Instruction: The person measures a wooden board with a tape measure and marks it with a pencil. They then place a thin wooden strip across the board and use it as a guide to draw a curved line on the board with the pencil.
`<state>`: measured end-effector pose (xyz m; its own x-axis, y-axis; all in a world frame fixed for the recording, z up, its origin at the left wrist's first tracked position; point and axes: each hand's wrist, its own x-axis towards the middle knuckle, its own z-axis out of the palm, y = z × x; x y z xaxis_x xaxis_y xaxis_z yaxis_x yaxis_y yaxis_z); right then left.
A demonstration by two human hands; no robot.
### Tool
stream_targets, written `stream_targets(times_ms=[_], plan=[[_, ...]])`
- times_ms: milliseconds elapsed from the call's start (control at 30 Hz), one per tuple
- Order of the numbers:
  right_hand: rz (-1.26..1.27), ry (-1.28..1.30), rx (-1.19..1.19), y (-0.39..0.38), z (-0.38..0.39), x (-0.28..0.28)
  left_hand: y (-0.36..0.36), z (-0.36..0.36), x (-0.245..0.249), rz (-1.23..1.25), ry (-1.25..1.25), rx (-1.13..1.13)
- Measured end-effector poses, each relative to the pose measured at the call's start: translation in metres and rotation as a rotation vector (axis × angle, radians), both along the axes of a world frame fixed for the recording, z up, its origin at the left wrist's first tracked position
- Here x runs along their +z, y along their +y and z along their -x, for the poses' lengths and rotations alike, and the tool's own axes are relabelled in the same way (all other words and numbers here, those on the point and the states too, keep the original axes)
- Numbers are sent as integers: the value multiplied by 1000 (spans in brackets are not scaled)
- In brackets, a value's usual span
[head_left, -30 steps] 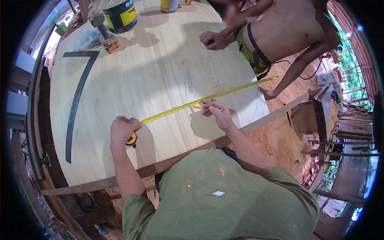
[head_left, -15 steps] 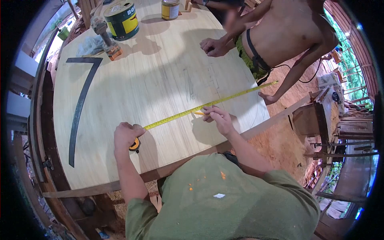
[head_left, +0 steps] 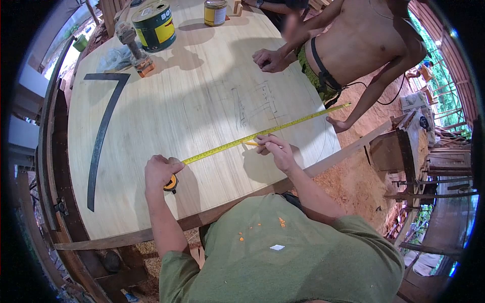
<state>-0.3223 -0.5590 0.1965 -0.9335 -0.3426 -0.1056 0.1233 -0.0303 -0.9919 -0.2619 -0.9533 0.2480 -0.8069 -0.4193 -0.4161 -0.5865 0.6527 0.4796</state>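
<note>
My left hand (head_left: 160, 171) is closed around the case of a tape measure, whose yellow-and-black edge shows below the palm. From it the yellow tape blade (head_left: 222, 146) stretches to the right across the pale wooden board (head_left: 146, 136), and its end pokes past the board's right edge. Pinched in my right hand (head_left: 275, 150) is a pencil (head_left: 251, 144), its tip close to the lower edge of the blade near mid-length. Faint pencil lines (head_left: 268, 98) mark the wood above the blade.
A dark angled strip (head_left: 103, 136) shaped like a 7 lies at the left. A cordless drill (head_left: 134, 48), a green can (head_left: 153, 28) and a smaller can (head_left: 215, 12) stand at the back. One person (head_left: 364, 45) leans in at the right, a hand (head_left: 337, 124) near the tape's end.
</note>
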Motion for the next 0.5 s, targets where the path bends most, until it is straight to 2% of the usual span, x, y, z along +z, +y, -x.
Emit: stream_targets(times_ms=[67,167,233,500], plan=[[-54,58,12,0,0,0,-2,0,-5,-9,8,-5],[47,-75,-16,1,0,-6,-2,0,-3,-11,9,-11],[-18,31,16,1,0,-4,-1,0,-3,-5,2,-11],[9,1,11,0,-1,-2,5,-1,10,2,20,9]])
